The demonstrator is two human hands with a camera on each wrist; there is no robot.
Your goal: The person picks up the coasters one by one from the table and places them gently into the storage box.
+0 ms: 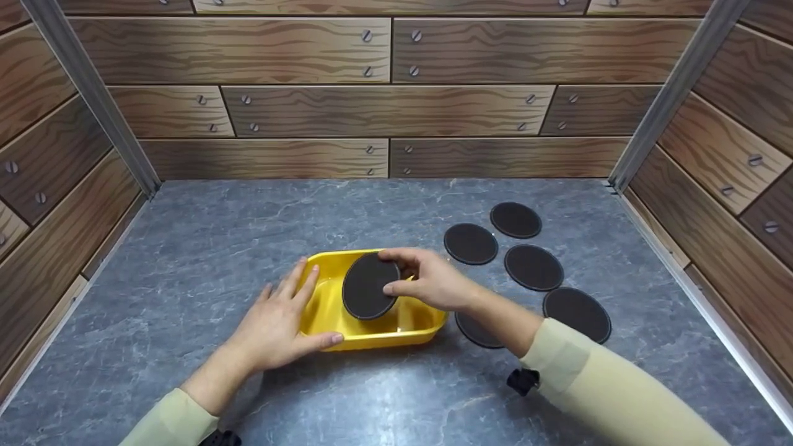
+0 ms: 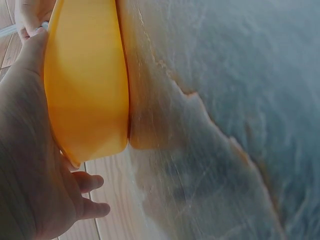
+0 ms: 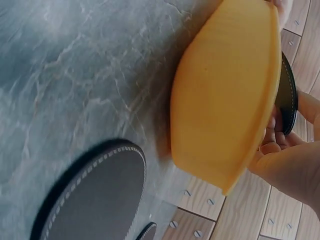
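Note:
A yellow plastic container (image 1: 378,339) sits on the grey marbled surface. My left hand (image 1: 276,322) holds its left end, thumb along the near rim and fingertips over the left edge; in the left wrist view the hand (image 2: 37,150) lies against the yellow wall. My right hand (image 1: 437,282) pinches a round black coaster (image 1: 368,288) with a stitched edge between thumb and fingers. That coaster is tilted above the container's inside. In the right wrist view the held coaster (image 3: 287,97) shows partly behind the container's rim.
Several more black coasters lie flat to the right, among them one at the back (image 1: 515,220) and one near my right sleeve (image 1: 577,314). Another coaster (image 1: 477,331) is partly hidden under my right forearm. Wood-patterned walls (image 1: 390,111) enclose the surface.

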